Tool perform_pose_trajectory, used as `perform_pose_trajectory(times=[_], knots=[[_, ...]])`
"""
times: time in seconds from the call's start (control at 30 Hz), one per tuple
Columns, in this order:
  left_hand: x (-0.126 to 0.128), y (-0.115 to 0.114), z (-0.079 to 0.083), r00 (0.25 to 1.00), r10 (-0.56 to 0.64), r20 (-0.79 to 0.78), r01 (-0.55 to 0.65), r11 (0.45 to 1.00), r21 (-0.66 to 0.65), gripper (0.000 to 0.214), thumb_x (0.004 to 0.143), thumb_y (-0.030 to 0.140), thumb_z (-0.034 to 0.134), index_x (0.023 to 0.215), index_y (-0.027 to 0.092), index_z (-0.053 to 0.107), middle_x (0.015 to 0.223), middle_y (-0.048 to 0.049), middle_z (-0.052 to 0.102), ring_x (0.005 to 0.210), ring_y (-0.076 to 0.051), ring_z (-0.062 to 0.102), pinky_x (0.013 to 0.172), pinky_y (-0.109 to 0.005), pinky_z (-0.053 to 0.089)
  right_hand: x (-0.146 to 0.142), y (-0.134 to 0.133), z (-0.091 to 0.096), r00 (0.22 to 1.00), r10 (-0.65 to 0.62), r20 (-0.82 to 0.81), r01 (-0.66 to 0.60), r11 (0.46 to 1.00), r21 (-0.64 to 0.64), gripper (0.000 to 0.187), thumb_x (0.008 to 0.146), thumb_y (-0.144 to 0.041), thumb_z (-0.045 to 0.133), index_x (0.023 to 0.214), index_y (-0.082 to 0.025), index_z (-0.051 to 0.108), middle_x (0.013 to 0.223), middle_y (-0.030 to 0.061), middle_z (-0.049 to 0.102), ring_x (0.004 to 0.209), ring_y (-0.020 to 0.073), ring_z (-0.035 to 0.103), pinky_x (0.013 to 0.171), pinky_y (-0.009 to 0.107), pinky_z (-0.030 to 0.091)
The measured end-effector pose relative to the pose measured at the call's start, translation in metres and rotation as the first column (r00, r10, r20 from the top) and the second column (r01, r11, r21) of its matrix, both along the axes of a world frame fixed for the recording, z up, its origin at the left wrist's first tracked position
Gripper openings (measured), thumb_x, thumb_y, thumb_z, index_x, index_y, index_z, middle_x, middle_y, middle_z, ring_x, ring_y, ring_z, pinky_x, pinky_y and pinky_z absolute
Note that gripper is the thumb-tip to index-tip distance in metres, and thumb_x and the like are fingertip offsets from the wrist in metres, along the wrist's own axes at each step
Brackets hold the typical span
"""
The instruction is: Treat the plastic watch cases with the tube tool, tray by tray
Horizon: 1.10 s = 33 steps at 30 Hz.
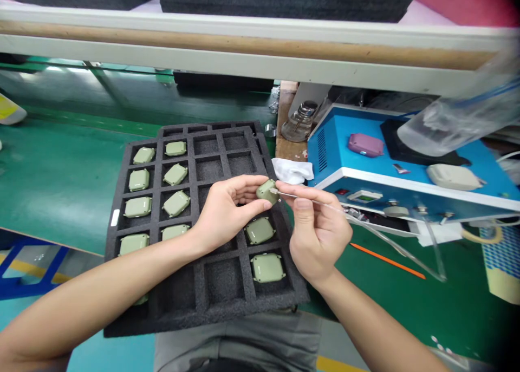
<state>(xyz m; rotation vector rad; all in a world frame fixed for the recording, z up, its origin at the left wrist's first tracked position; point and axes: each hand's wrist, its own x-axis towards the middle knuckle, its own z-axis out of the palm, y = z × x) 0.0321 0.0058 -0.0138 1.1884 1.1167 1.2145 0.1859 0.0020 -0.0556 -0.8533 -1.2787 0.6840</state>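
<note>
A light green watch case (267,191) is pinched between the thumb and fingers of my left hand (227,212), above the right part of a black foam tray (203,307). My right hand (319,231) grips a thin clear dispensing tube (377,234), its tip touching or very close to the case. The tube trails right toward a blue machine. More green watch cases sit in the tray's compartments, such as one at the front right (268,267) and one at the far left (144,155). My left forearm hides part of the tray.
On the blue machine (325,161) lie a purple watch case (365,144), a pale grey one (454,177) and a clear plastic cup or bag. A glass bottle (299,122) and white cloth (292,170) are beside it. An orange stick (388,261) lies right. A shelf (244,50) crosses above.
</note>
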Motion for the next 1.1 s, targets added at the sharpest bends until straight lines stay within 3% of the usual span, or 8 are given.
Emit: perform_pose_trajectory(times=[0.4,0.7,1.1], knots=[[-0.001,0.0,0.001,0.999,0.005,0.031,-0.005,1.0,-0.015,0.04,0.071,0.017,0.088,0.11,0.015,0.081,0.105,-0.0082,0.083,0.098,-0.025,0.079,0.099,-0.04,0.063,-0.002,0.001,0.002,0.997,0.052,-0.049,-0.051,0.998,0.036,0.012,0.102,-0.026,0.059,0.105,-0.025,0.07,0.11,0.0067,0.077,0.107,0.0243,0.077,0.095,0.045,0.066],[-0.002,0.003,0.009,0.995,0.043,-0.087,-0.044,0.999,-0.006,0.047,0.069,0.029,0.092,0.112,0.014,0.08,0.102,-0.0095,0.083,0.094,-0.026,0.08,0.095,-0.041,0.065,-0.003,0.009,0.008,0.999,0.045,-0.004,-0.044,0.993,0.11,0.014,0.103,-0.024,0.056,0.106,-0.025,0.07,0.105,0.0058,0.078,0.102,0.0196,0.077,0.088,0.036,0.067],[-0.002,0.003,0.012,0.989,0.076,-0.128,-0.077,0.997,-0.002,0.051,0.068,0.033,0.094,0.112,0.012,0.08,0.103,-0.0112,0.083,0.089,-0.025,0.08,0.087,-0.038,0.067,-0.005,0.01,0.007,0.984,0.133,-0.116,-0.121,0.987,0.104,0.017,0.102,-0.017,0.057,0.107,-0.023,0.072,0.108,0.0053,0.076,0.105,0.0155,0.075,0.094,0.029,0.063]])
